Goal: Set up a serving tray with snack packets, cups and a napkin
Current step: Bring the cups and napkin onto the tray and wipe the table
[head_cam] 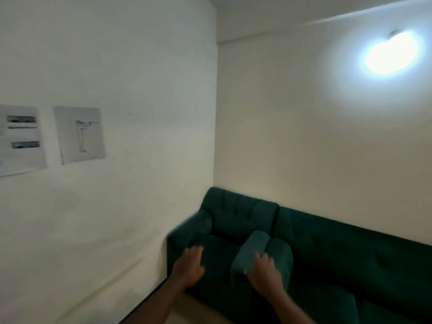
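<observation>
Green sofas (327, 242), white walls (140, 66), glowing lamp (392, 54).

no readable text, wall sheets (21, 139) too blurred to make out

The armchair (233, 220) and the sofa (350, 249) are the same deep green, plain but for faint tufted seams. The walls (140, 66) are cream-white, greyer in shadow. Both papers are pale grey: the left sheet (21, 139) carries black bars, the right sheet (79, 134) a thin black line drawing. The lamp (392, 54) glows bluish white, and the floor (187, 309) is light tan.
</observation>
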The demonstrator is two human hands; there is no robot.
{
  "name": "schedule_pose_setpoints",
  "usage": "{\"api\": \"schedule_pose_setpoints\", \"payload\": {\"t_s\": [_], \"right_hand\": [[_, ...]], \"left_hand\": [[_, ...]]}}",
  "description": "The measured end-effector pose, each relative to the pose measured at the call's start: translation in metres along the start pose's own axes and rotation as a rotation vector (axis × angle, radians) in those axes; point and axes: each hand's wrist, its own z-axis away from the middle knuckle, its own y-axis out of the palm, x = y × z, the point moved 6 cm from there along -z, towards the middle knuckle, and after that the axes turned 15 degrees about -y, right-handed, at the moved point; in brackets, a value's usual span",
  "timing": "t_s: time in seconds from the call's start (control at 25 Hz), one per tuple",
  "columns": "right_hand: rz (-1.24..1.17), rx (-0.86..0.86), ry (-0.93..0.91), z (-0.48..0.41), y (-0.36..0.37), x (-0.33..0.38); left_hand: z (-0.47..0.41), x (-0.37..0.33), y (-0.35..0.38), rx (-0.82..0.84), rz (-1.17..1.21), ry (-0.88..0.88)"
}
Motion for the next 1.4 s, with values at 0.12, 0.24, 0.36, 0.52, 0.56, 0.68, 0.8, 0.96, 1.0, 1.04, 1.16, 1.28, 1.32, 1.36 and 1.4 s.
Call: {"api": "schedule_pose_setpoints", "payload": {"t_s": [0.12, 0.24, 0.36, 0.52, 0.56, 0.68, 0.8, 0.96, 1.0, 1.04, 1.16, 1.28, 1.32, 1.36, 1.4], "right_hand": [[0.034, -0.145, -0.059, -0.07, -0.073, 0.074], [-0.012, -0.271, -0.128, -0.13, -0.129, 0.128], [0.036, -0.339, -0.211, -0.179, -0.173, 0.185], [0.065, -0.4, -0.261, -0.235, -0.213, 0.238], [0.066, -0.422, -0.276, -0.247, -0.223, 0.246], [0.046, -0.453, -0.312, -0.29, -0.234, 0.265], [0.016, -0.446, -0.328, -0.333, -0.221, 0.27], [-0.027, -0.401, -0.358, -0.383, -0.177, 0.27], [-0.041, -0.379, -0.367, -0.396, -0.158, 0.269], [-0.056, -0.347, -0.369, -0.407, -0.133, 0.268], [-0.082, -0.184, -0.358, -0.437, -0.03, 0.264], [-0.155, -0.004, -0.323, -0.443, 0.095, 0.255], [-0.168, 0.058, -0.304, -0.443, 0.145, 0.25], [-0.177, 0.134, -0.286, -0.436, 0.201, 0.244], [-0.182, 0.215, -0.264, -0.424, 0.259, 0.237]], "left_hand": [[-0.026, 0.05, -0.107, -0.17, -0.052, -0.045], [-0.053, 0.089, -0.184, -0.224, -0.026, -0.055], [-0.079, 0.121, -0.256, -0.332, 0.011, -0.065], [-0.114, 0.148, -0.318, -0.436, -0.001, -0.072], [-0.122, 0.15, -0.33, -0.45, -0.002, -0.075], [-0.152, 0.155, -0.347, -0.483, 0.011, -0.097], [-0.185, 0.155, -0.345, -0.506, 0.02, -0.109], [-0.227, 0.167, -0.327, -0.536, 0.051, -0.132], [-0.24, 0.175, -0.314, -0.53, 0.064, -0.148], [-0.253, 0.185, -0.294, -0.508, 0.07, -0.172], [-0.293, 0.223, -0.205, -0.372, 0.068, -0.267], [-0.316, 0.268, -0.091, -0.182, 0.061, -0.361], [-0.322, 0.285, -0.043, -0.107, 0.051, -0.384], [-0.322, 0.303, 0.012, -0.023, 0.044, -0.409], [-0.317, 0.32, 0.069, 0.068, 0.037, -0.442]]}}
